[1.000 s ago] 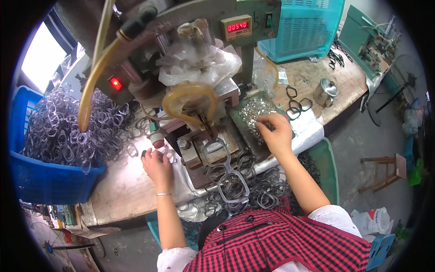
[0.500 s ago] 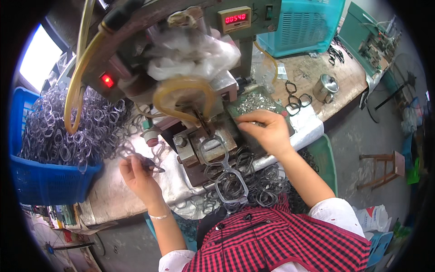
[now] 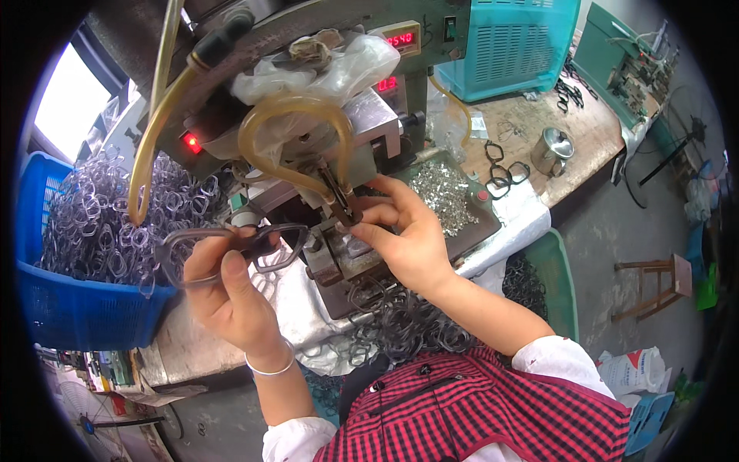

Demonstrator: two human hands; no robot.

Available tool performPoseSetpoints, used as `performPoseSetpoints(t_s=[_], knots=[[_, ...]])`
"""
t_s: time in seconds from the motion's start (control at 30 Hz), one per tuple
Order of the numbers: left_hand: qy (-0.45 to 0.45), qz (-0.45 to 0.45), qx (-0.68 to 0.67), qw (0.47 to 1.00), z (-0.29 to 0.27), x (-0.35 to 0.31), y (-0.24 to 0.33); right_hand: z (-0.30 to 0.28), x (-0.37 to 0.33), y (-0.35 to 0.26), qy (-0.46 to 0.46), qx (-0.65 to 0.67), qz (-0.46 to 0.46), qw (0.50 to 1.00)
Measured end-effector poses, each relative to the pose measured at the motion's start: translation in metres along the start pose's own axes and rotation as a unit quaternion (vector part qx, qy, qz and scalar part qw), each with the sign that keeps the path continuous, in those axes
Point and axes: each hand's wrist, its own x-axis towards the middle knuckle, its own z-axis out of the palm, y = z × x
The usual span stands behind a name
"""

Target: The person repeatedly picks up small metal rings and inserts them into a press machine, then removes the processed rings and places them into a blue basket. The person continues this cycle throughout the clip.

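Note:
My left hand (image 3: 235,300) is closed around a translucent grey eyeglass frame (image 3: 283,260), held up left of the bench machine. The fingers hide the middle of the frame. My right hand (image 3: 408,242) is at the machine's working head (image 3: 339,200), fingertips pinched just below its narrow tip. Anything between those fingertips is too small to make out. Under them sits a metal fixture block (image 3: 331,266). Close to the right hand, a tray (image 3: 485,223) carries a heap of small shiny metal pieces (image 3: 443,192).
A blue basket (image 3: 92,308) heaped with clear grey frames (image 3: 115,223) stands at left. More frames (image 3: 419,323) are piled before the machine, near my apron. A yellowish hose (image 3: 250,127) loops over the head. A metal cup (image 3: 553,150) and dark frames (image 3: 504,173) lie right.
My right hand has moved left from the metal pieces to the machine head. My left hand has risen, bringing its frame into fuller view. The clear frame before the fixture no longer shows there.

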Motion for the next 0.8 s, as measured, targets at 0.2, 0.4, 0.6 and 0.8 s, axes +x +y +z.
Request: performPoseSetpoints(t_s=[0.2, 0.4, 0.6, 0.8], knots=[[-0.014, -0.004, 0.029, 0.999, -0.009, -0.001, 0.001, 0.004, 0.001, -0.025, -0.012, -0.05, 0.084, 0.995], [-0.143, 0.057, 0.096, 0.983, 0.002, -0.012, 0.019, -0.009, -0.01, -0.046, -0.108, -0.037, 0.05, 0.992], [-0.326, 0.172, 0.208, 0.906, 0.023, -0.042, 0.003, -0.118, 0.014, 0.032, 0.056, -0.664, -0.16, 0.728], [-0.322, 0.162, 0.196, 0.912, 0.03, -0.045, -0.001, -0.139, 0.011, 0.055, 0.05, -0.621, -0.212, 0.753]])
